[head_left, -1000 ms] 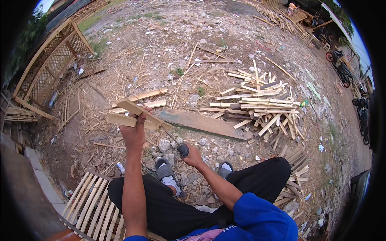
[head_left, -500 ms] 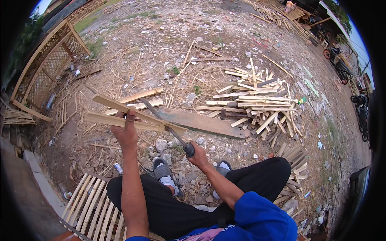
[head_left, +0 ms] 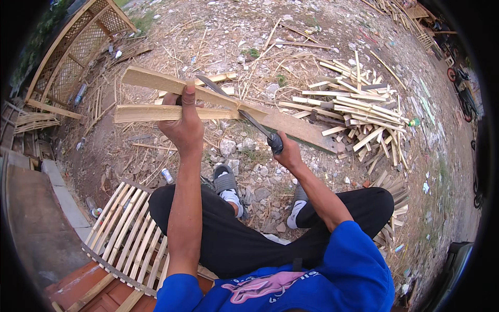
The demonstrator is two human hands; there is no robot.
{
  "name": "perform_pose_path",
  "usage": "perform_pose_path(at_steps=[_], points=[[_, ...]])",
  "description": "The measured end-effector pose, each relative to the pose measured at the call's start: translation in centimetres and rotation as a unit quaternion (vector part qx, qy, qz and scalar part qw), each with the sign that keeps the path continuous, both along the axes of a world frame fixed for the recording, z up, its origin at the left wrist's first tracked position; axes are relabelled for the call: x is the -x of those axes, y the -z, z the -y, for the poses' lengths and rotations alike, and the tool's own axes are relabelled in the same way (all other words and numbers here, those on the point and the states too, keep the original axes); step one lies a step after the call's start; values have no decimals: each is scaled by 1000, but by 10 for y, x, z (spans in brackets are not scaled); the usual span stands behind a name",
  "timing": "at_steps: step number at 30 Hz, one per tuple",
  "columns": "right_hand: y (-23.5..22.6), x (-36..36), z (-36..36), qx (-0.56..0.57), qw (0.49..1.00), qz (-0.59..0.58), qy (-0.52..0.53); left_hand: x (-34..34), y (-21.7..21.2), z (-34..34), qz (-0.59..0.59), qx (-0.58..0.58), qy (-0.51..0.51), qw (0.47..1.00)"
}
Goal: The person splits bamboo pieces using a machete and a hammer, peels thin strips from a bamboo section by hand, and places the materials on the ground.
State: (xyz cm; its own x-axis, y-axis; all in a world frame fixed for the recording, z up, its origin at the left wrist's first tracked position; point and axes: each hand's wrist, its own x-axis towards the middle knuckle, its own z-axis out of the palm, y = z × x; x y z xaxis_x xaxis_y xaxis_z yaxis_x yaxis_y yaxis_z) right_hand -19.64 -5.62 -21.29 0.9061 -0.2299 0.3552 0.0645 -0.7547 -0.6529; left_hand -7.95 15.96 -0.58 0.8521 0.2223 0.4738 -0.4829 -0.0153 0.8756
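Spread wider than a moment ago, the halves of the split bamboo piece (head_left: 149,79) fan leftward from the knife (head_left: 253,122). The left hand (head_left: 182,124) is clamped on the bamboo piece; the right hand (head_left: 289,155) wraps the knife's black handle (head_left: 275,143), the blade crossing the split between them. Beyond the right hand lies a wooden plank (head_left: 306,133), then piled bamboo strips (head_left: 366,107); nearer the body than the left hand, a slatted panel (head_left: 125,229).
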Motion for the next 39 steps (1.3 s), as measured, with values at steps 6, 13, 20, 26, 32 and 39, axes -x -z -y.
perform_pose_path(at_steps=[6,13,20,26,32,39], points=[[-5,-8,5,216,967,-45,-130,6,-1,26,145,-142,-24,979],[35,39,0,138,952,-264,-71,-10,-13,-14,-23,31,-46,998],[60,49,35,152,934,-318,52,-22,-29,-50,32,84,-141,986],[1,4,21,14,987,-154,35,-18,-29,-36,45,199,35,978],[-93,-20,-34,-122,959,-55,-248,7,-1,2,-88,188,341,917],[-39,28,-84,-306,907,-165,-238,2,19,5,-172,212,400,875]])
